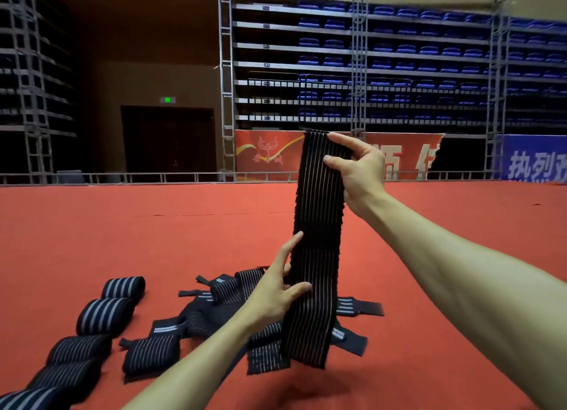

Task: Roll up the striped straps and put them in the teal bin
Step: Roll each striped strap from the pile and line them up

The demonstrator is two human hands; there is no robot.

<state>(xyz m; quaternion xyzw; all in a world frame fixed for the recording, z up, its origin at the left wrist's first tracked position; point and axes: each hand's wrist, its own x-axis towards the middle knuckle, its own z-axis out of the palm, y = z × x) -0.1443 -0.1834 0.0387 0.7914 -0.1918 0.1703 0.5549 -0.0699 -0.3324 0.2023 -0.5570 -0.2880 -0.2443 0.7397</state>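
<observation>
Far left, rolled black-and-white striped elastic straps (pixel 106 314) lie on the red carpet (pixel 92 225); teal bin not in view. Left hand (pixel 273 296) pinches the long black pin-striped elastic strap (pixel 319 225) at its lower left edge, right hand (pixel 359 170) pinches its top, strap upright between them. Best keep it taut, edges aligned, and roll tight from one end.

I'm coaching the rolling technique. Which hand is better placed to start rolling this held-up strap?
Probably the right hand: it pinches the strap at its top end, where a roll can begin. The left hand holds it lower down, well short of the hanging bottom end, so it suits steadying.
</observation>
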